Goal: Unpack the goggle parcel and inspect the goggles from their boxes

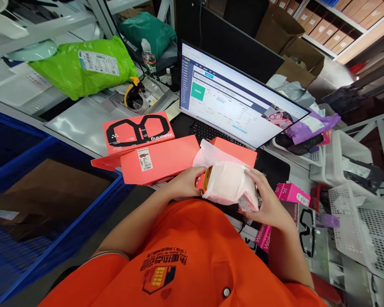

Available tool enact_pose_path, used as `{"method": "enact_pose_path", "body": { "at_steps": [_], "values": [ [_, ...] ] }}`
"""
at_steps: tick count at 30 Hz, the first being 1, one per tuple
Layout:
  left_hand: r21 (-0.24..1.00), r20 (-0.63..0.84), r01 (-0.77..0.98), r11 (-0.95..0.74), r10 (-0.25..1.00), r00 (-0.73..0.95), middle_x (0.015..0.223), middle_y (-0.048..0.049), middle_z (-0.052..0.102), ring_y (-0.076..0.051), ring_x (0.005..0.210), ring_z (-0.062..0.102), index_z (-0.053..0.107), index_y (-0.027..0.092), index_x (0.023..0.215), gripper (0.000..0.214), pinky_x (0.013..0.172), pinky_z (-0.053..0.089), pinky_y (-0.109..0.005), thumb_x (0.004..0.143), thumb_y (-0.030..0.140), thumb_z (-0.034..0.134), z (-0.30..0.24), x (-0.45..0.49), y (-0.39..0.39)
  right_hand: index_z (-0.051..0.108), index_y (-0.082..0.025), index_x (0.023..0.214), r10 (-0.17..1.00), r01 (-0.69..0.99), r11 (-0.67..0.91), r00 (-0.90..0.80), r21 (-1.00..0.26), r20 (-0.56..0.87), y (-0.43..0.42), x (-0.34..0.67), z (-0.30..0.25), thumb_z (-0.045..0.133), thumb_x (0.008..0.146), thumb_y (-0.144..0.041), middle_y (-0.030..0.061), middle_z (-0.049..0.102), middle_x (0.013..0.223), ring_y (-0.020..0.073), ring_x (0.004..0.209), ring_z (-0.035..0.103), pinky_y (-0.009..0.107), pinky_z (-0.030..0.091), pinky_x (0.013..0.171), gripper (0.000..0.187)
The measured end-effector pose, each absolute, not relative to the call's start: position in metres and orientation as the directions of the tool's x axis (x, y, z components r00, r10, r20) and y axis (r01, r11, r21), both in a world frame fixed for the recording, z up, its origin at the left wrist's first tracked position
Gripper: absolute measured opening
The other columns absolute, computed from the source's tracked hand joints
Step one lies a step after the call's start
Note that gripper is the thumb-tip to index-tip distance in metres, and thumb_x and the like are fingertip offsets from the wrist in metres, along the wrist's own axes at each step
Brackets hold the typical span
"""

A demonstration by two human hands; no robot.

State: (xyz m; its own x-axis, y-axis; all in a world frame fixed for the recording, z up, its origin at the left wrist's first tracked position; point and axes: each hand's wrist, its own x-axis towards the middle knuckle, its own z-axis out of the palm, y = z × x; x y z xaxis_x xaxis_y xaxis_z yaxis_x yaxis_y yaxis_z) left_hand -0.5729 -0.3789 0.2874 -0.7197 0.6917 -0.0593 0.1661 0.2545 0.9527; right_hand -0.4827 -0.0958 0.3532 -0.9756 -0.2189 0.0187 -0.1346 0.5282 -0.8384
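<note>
Before the monitor, left hand and right hand clasp wrapped item

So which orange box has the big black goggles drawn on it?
The rear coral-orange box, left of the keyboard. The box in front shows only a small white label.

Lit monitor above a keyboard; green mailer bag and tape dispenser at rear left — blue crate, white baskets on either side.
</note>
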Motion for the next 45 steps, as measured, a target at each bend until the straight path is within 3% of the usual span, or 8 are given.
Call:
{"method": "enact_pose_path", "body": {
  "at_steps": [3,7,12,18,22,26,38,45],
  "values": [
    [0.948,-0.051,0.152,0.279,0.605,-0.795,0.104,-0.0024,0.072,-0.026,0.097,0.068,0.067,0.02,0.113,0.046,0.083,0.052,-0.034,0.069,0.028,0.076,0.289,-0.585,-0.374,0.055,-0.028,0.144,-0.144,0.081,0.338,-0.98,-0.938,-0.137,-0.091,-0.5,0.349,0.096,0.045,-0.022,0.0089,0.051,0.151,0.0364,0.14,0.045,0.053,0.033,0.119,0.107],
    [0.913,0.061,0.174,0.369,0.298,-0.953,0.118,-0.008,0.065,-0.024,0.101,0.065,0.055,0.021,0.132,0.065,0.091,0.054,-0.039,0.071,0.026,0.076,0.297,-0.59,-0.369,0.061,-0.023,0.135,-0.17,0.383,-0.086,-0.915,-0.92,-0.366,-0.097,-0.514,0.335,0.093,0.058,-0.038,0.0115,0.068,0.129,0.0334,0.108,0.069,0.052,0.056,0.095,0.085],
    [0.756,0.474,0.467,0.459,0.11,-0.874,0.111,-0.0061,0.065,-0.022,0.102,0.063,0.062,0.024,0.112,0.029,0.093,0.053,-0.039,0.084,0.02,0.068,0.308,-0.559,-0.364,0.075,-0.02,0.097,-0.093,0.453,-0.459,-0.88,-0.764,-0.466,-0.107,-0.509,0.313,0.09,0.061,-0.051,0.0081,0.079,0.098,0.0275,0.085,0.076,0.039,0.063,0.084,0.05],
    [0.628,0.624,0.731,0.269,0.387,-0.679,0.11,-0.0092,0.069,-0.02,0.104,0.065,0.061,0.018,0.115,0.024,0.094,0.055,-0.036,0.091,0.014,0.058,0.304,-0.517,-0.335,0.073,-0.022,0.105,0.027,0.362,-0.456,-0.908,-0.813,-0.419,-0.116,-0.498,0.305,0.091,0.06,-0.043,0.0078,0.078,0.106,0.0304,0.1,0.074,0.042,0.06,0.093,0.053],
    [0.564,0.506,0.648,0.512,0.406,-0.761,0.13,-0.0163,0.061,-0.027,0.12,0.059,0.055,0.014,0.13,0.034,0.1,0.051,-0.043,0.097,0.019,0.05,0.3,-0.52,-0.319,0.057,-0.026,0.137,0.021,0.248,-0.409,-0.96,-0.878,-0.281,-0.126,-0.491,0.318,0.09,0.062,-0.042,0.0117,0.066,0.135,0.0362,0.121,0.064,0.053,0.058,0.096,0.083],
    [0.397,0.493,0.608,0.688,0.399,-0.773,0.11,-0.0131,0.068,-0.027,0.097,0.061,0.061,0.012,0.121,0.034,0.08,0.051,-0.041,0.098,0.036,0.054,0.297,-0.535,-0.315,0.046,-0.031,0.146,0.081,0.148,-0.324,-0.98,-0.934,-0.183,-0.131,-0.484,0.33,0.092,0.059,-0.04,0.0107,0.053,0.148,0.036,0.127,0.058,0.054,0.059,0.094,0.099],
    [0.356,0.439,0.711,0.606,0.563,-0.7,0.109,-0.0059,0.07,-0.022,0.101,0.057,0.069,0.017,0.101,0.018,0.082,0.045,-0.036,0.098,0.015,0.052,0.273,-0.54,-0.319,0.05,-0.024,0.145,0.147,0.174,-0.363,-0.959,-0.915,-0.241,-0.117,-0.487,0.309,0.088,0.064,-0.044,0.0157,0.064,0.134,0.0372,0.115,0.065,0.057,0.061,0.085,0.092],
    [0.463,0.349,0.79,0.402,0.736,-0.579,0.107,-0.0037,0.072,-0.021,0.104,0.057,0.07,0.019,0.098,0.021,0.088,0.044,-0.036,0.099,0.013,0.05,0.257,-0.544,-0.369,0.067,-0.03,0.117,0.391,0.073,-0.48,-0.874,-0.874,-0.288,-0.087,-0.486,0.297,0.077,0.077,-0.05,0.0037,0.074,0.113,0.0289,0.111,0.069,0.054,0.058,0.095,0.046]
  ]
}}
